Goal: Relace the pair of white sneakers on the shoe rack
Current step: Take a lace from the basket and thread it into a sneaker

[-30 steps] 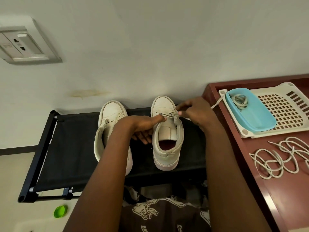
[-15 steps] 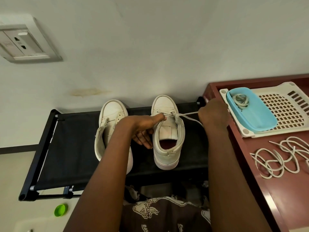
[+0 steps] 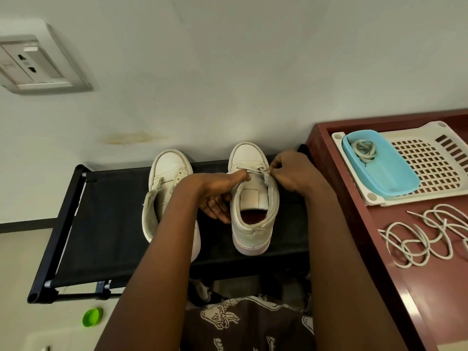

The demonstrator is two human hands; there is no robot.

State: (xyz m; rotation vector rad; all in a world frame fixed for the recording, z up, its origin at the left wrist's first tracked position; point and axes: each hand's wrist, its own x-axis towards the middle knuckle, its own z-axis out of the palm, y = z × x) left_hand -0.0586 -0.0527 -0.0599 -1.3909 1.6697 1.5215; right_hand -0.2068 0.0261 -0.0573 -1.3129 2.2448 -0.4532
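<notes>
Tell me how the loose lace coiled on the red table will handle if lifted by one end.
Likely floppy: the loose lace lies in limp, overlapping loops on the red table, so it should dangle, not keep its shape. Probably very light, being thin cord. Its crossed loops may snag and tangle if pulled quickly.

Your feed was evenly lit, soft and diffuse; weak shadows, a glare streak on the red table (image 3: 410, 307), focus sharp, wide-angle bending at the edges

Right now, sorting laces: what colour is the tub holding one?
The tub is light blue; the head view shows it best.
</notes>
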